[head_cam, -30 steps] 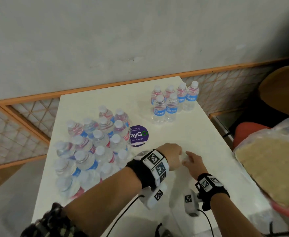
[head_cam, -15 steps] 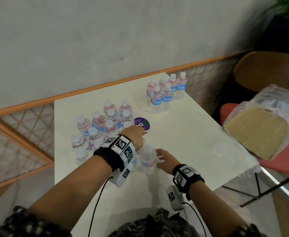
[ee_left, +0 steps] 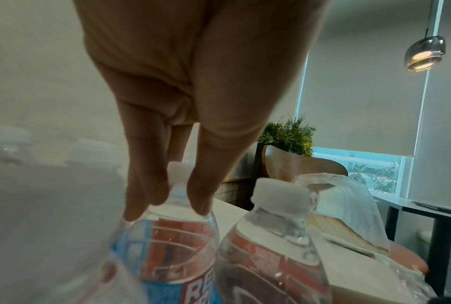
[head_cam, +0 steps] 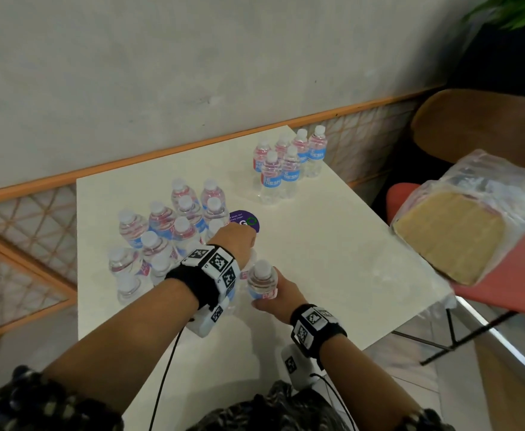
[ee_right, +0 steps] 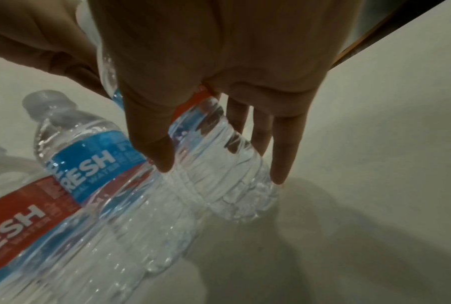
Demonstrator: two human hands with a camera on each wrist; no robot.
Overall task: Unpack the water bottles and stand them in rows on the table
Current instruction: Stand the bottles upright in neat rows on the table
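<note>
On the left half of the white table (head_cam: 332, 275) stands a loose cluster of water bottles (head_cam: 161, 231) with white caps and red and blue labels. A tidy group of bottles (head_cam: 286, 166) stands at the far right corner. My left hand (head_cam: 239, 241) reaches over the cluster's near right edge. In the left wrist view its fingertips (ee_left: 198, 201) pinch the neck of one bottle (ee_left: 177, 246) just under the cap. My right hand (head_cam: 270, 301) grips a second bottle (head_cam: 261, 281) beside it, thumb and fingers (ee_right: 284, 154) wrapped round the clear body (ee_right: 214, 154).
A purple round sticker (head_cam: 245, 220) lies on the table beyond my left hand. To the right, off the table, a clear plastic wrap with a cardboard tray (head_cam: 450, 234) rests on a red chair (head_cam: 519, 284). A grey wall and orange rail run behind.
Both hands have moved from the table's middle to the near edge of the cluster. The right hand has closed round a bottle and the left has taken another by its neck.
</note>
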